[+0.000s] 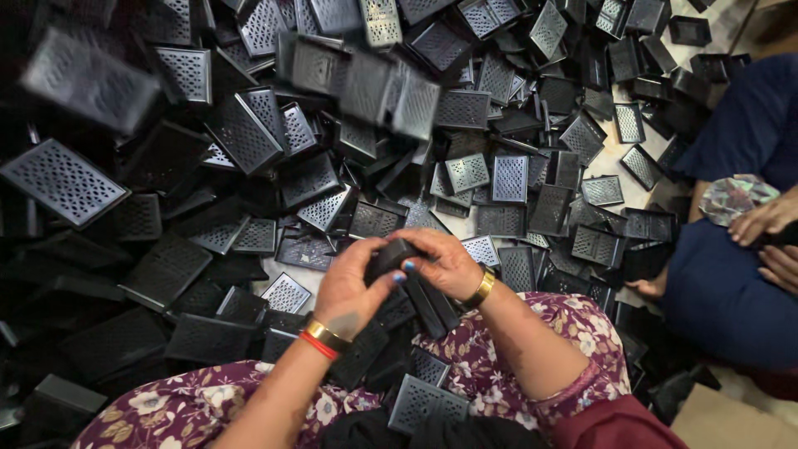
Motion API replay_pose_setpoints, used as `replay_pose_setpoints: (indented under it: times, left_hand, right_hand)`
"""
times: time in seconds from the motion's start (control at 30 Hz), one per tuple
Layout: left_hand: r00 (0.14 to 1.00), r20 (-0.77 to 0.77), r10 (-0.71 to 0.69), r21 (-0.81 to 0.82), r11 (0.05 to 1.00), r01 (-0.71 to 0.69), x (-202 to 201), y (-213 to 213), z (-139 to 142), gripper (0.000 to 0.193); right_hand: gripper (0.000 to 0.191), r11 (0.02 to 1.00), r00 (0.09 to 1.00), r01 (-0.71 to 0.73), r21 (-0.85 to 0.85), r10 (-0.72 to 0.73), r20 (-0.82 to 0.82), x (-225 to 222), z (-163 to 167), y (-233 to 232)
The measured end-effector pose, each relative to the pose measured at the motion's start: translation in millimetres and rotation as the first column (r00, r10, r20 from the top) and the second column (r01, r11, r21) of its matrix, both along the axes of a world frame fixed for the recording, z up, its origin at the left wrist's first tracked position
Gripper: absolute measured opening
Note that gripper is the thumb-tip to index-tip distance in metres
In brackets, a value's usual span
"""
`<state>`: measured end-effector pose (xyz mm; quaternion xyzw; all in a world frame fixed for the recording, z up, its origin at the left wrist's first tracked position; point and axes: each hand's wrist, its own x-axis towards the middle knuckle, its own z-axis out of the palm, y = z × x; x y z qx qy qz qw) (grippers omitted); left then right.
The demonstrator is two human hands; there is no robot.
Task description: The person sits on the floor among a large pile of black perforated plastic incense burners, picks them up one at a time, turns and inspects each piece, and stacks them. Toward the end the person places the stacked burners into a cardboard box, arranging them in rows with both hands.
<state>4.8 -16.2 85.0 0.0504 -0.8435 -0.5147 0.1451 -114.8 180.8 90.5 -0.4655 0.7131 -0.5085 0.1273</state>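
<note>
black perforated trays [509, 178], floral maroon dress [499, 357]

One head-worn view only, nothing shared with a second camera. It looks steeply down from above the person's lap, close to the left hand [353, 287] and right hand [445, 262] at lower centre. Facing forward over a floor pile of black perforated trays [249, 133]; a co-worker's hand [761, 220] clips the right edge.

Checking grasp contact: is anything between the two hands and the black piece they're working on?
Nothing visible. The left hand and right hand both close directly on the black piece above the lap; fingers wrap it, hiding part of it. The perforated black trays lie beyond it on the floor.
</note>
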Motion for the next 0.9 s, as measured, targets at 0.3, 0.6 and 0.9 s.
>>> replay_pose_setpoints:
  times: [0.3,0.6,0.9]
  left_hand:
    - [0.913,0.373,0.165,0.404,0.857,-0.32,-20,-36,-55,0.036]
    - [0.867,0.491,-0.088,-0.373,0.878,0.301,-3,7,-27,0.039]
    - [0.919,0.39,-0.06,-0.303,0.934,0.189,-11,16,-15,0.042]
  right_hand:
    - [0.023,0.773,0.656,0.627,0.094,-0.59,0.471,-89,-52,58]
    - [0.045,0.4,0.63,0.773,0.492,-0.573,-0.524,-100,-89,63]
    - [0.038,0.66,0.699,0.653,0.371,-0.338,-0.63,-83,-112,5]
